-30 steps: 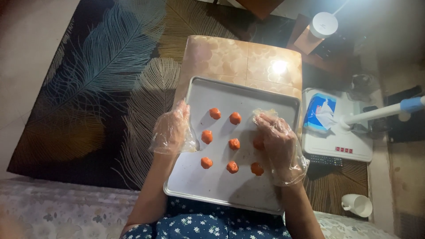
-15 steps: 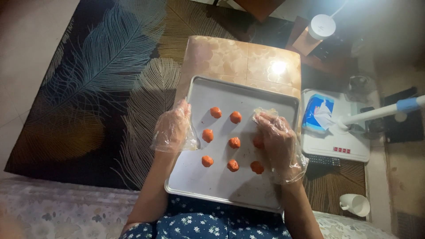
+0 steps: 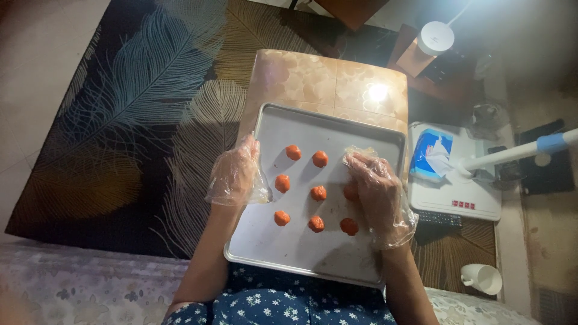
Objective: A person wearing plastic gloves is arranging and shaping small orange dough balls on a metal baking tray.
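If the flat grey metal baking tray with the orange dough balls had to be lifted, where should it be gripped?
Probably by the raised rims of its two long sides, one hand from each side. The grey metal baking tray lies flat, partly overhanging the small glossy tan table, with orange dough balls loose on it, so a level, balanced lift suits. The gloved left hand is at the left rim; the gloved right hand rests over the balls.

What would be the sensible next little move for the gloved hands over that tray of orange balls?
Probably lift the right hand off the orange ball under its fingers. The balls sit in rows of three, and only the top row lacks its third near the tray corner. The left hand rests at the tray's left edge.
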